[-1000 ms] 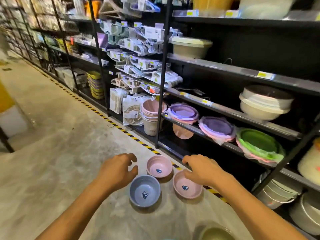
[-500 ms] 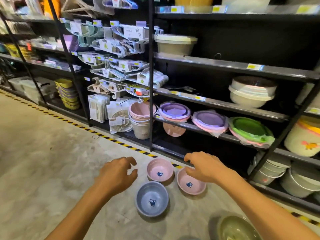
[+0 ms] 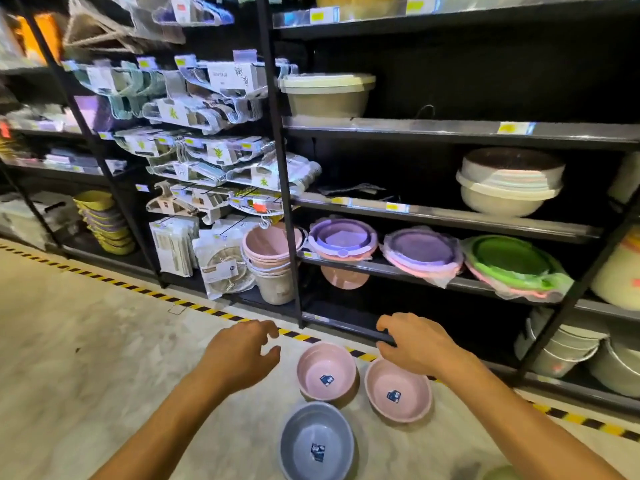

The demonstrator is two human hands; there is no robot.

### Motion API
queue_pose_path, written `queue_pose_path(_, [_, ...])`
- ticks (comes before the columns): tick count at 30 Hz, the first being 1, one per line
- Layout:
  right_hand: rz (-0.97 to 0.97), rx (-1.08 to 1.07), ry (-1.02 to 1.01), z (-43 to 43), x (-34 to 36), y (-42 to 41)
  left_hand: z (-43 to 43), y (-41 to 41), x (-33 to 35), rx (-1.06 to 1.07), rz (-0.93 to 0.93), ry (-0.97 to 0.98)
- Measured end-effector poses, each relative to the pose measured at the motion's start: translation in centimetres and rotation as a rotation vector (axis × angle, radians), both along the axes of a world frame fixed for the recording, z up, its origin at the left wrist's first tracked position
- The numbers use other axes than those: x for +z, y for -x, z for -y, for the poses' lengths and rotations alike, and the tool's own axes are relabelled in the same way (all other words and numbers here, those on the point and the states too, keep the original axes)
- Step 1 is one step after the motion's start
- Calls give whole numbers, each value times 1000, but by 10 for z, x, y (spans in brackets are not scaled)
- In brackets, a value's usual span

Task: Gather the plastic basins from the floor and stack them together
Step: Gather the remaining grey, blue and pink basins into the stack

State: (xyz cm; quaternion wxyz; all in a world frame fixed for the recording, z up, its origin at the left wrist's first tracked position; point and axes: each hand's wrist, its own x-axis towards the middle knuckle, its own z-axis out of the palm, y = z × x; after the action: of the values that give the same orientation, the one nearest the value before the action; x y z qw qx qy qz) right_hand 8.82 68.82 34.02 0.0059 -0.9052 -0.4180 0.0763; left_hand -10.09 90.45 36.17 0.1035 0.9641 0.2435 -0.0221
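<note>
Three plastic basins sit on the concrete floor in front of me. A pink basin [image 3: 326, 371] lies nearest the shelf, a second pink basin [image 3: 398, 393] sits to its right, and a blue-grey basin [image 3: 316, 441] lies closest to me. Each has a small dark label inside. My left hand [image 3: 242, 355] hovers left of the first pink basin, fingers apart, holding nothing. My right hand [image 3: 414, 342] hovers above the far rim of the second pink basin, fingers curled loosely and empty. A green basin's rim [image 3: 498, 474] peeks in at the bottom edge.
A black shelving unit [image 3: 291, 202] stands right behind the basins, loaded with pink buckets [image 3: 268, 252], lidded tubs [image 3: 341, 237] and larger basins [image 3: 509, 183]. A yellow-black striped line [image 3: 194, 304] runs along the floor at its foot. Bare concrete [image 3: 86, 341] spreads to the left.
The view has swung right and tilted up toward the shelves. Both hands stay empty above the basins; the basins now sit lower in the frame and have not moved on the floor.
</note>
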Motion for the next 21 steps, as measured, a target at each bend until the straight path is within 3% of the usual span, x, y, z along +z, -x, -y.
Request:
queue_pose_path(7, [-29, -69, -29, -44, -13, -84, -51, -83, -3, -5, 10, 18])
queue_pose_path(21, [-49, -283, 3, -106, -57, -174, -151, -215, -66, -171, 13, 93])
